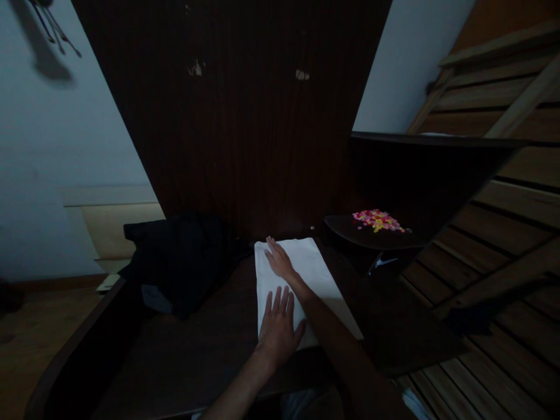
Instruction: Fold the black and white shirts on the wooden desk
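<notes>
A white folded cloth point(321, 291) lies flat on the dark wooden desk, its long side running away from me. My left hand point(280, 326) rests palm down on its near left part, fingers spread and pointing away. Farther off, my right hand point(280, 259) lies flat on the cloth's far left corner, its forearm crossing over the cloth. Both hands are open and grip nothing. The forearms hide part of the cloth's middle and near edge.
Dark clothing point(184, 262) is heaped on the desk at the left. To the right, a small shelf point(345, 224) bears many colourful small pieces point(378, 220). A tall dark panel point(245, 128) rises behind; wooden slats point(516, 210) stand at the right.
</notes>
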The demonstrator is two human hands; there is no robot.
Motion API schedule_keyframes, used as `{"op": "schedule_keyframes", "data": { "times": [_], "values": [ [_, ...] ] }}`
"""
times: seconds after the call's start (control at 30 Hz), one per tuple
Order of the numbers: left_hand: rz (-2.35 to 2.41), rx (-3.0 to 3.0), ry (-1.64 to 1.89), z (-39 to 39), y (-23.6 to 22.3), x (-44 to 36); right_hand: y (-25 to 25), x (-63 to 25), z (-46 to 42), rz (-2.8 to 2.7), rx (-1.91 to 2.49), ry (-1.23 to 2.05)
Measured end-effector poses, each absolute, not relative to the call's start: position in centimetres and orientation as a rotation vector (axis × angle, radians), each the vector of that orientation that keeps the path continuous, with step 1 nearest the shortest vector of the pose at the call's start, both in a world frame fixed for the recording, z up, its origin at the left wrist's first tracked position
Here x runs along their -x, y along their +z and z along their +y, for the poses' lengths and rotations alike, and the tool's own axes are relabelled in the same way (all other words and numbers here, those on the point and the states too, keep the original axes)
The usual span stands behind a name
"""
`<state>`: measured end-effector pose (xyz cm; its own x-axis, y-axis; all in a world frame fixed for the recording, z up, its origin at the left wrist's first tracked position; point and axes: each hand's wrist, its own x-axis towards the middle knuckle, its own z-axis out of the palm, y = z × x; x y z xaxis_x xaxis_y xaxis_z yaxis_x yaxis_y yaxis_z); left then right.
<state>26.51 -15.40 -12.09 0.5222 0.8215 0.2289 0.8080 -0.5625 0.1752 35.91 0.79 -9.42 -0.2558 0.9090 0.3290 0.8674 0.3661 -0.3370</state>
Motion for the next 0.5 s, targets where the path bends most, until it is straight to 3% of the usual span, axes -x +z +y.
{"op": "schedule_keyframes", "data": {
  "times": [0.23,0.5],
  "values": [
    [1.621,-2.601,0.541,-15.3,-12.9,-27.2,-11.6,-42.0,-1.7,-1.935,2.075,-0.021],
    [1.661,-2.537,0.508,-15.5,-12.7,-30.6,-10.8,-46.3,-2.3,-2.008,2.187,0.086]
  ]
}}
